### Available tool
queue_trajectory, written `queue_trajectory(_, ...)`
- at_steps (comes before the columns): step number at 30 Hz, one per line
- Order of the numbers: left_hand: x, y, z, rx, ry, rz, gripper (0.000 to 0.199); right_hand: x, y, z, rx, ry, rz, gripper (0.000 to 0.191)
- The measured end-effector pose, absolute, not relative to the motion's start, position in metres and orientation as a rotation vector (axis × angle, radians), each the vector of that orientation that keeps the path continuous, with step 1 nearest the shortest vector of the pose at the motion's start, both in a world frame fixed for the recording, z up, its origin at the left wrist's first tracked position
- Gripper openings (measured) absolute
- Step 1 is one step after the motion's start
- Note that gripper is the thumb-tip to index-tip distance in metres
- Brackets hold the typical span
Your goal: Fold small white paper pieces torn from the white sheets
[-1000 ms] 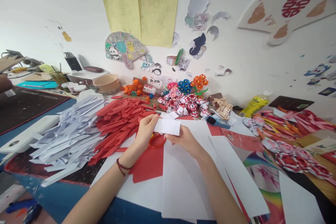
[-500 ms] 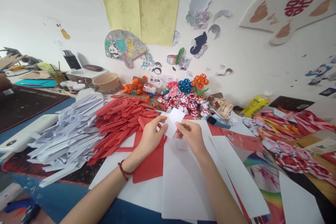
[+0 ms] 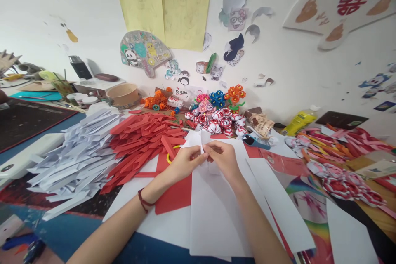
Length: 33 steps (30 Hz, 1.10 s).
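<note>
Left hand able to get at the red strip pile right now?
Probably yes: the red strip pile lies just beside the left hand with nothing tall between, though its fingers look busy pinching white paper.

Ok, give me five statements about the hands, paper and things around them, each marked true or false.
1. The left hand and right hand both hold white paper. True.
2. The red strips lie to the right of both hands. False: the red strips lie to the left.
3. The yellow bottle is farther right than the watch. True.
4. The watch has a red strap. False: it is blue.
5. White strips lie left of the red ones. True.
</note>
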<state>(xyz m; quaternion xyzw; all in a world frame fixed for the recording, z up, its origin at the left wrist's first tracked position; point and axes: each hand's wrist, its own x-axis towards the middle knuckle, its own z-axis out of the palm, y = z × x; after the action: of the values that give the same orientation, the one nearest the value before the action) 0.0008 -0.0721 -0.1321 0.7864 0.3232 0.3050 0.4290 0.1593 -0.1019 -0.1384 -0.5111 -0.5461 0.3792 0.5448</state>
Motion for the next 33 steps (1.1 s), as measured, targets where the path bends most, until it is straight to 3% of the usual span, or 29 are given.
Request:
queue_trajectory(8,0.0,-0.078,-0.127,2.009,0.777,0.747,0.035,0.158,-0.102,-0.137,-1.251,-1.273,0.887,0.03)
queue_trajectory(19,-0.002,-0.073,-0.126,2.031,0.695,0.766,0.048,0.16,-0.099,-0.136,-1.19,-1.139,0.955,0.034)
queue_trajectory(33,-0.005,-0.065,-0.128,1.984,0.692,0.881,0.039,0.154,-0.098,-0.139,-1.134,-1.15,1.019,0.041)
